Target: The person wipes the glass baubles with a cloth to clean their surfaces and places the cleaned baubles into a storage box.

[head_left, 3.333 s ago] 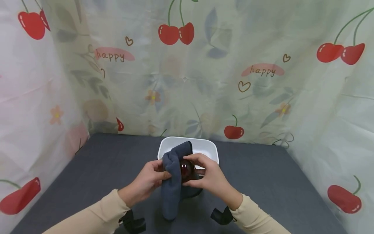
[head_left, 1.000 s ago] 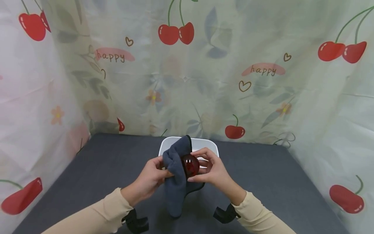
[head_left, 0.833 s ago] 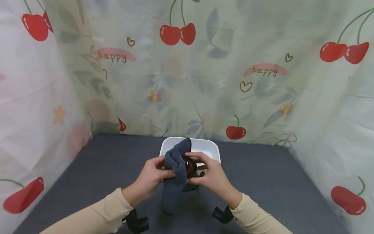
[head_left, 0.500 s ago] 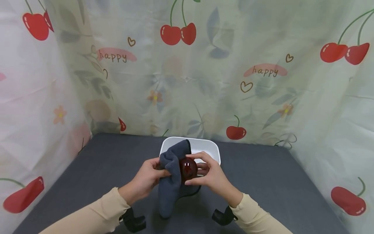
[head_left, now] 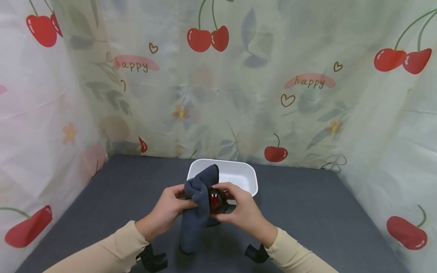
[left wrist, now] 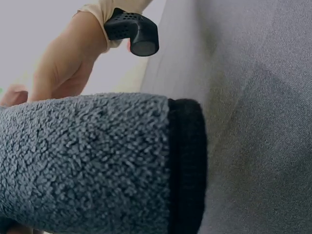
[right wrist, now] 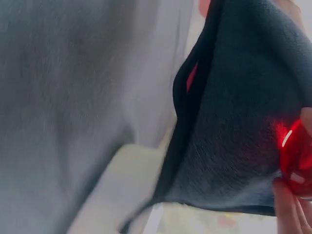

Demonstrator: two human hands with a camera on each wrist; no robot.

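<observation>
In the head view my left hand [head_left: 162, 212] pinches a folded dark grey-blue towel [head_left: 194, 223] between thumb and fingers, and its lower end hangs down. My right hand [head_left: 244, 212] grips a glossy see-through red ball [head_left: 217, 201], thumb below and fingers above, against the towel's right side. The towel hides the ball's left part. In the right wrist view the ball [right wrist: 298, 161] glows bright red beside the towel [right wrist: 234, 131]. The towel's fuzzy pile and black edging [left wrist: 187, 165] fill much of the left wrist view, where the ball is hidden.
Behind the hands a white rectangular tray [head_left: 240, 176] stands on the dark grey tabletop [head_left: 300, 212]. A patterned curtain [head_left: 218, 94] encloses the back and sides. Black camera mounts [head_left: 153, 259] hang under both wrists.
Both hands have shifted slightly left and toward me with the towel and ball. The right hand turns the ball back and forth against the towel. The tray has stayed put.
</observation>
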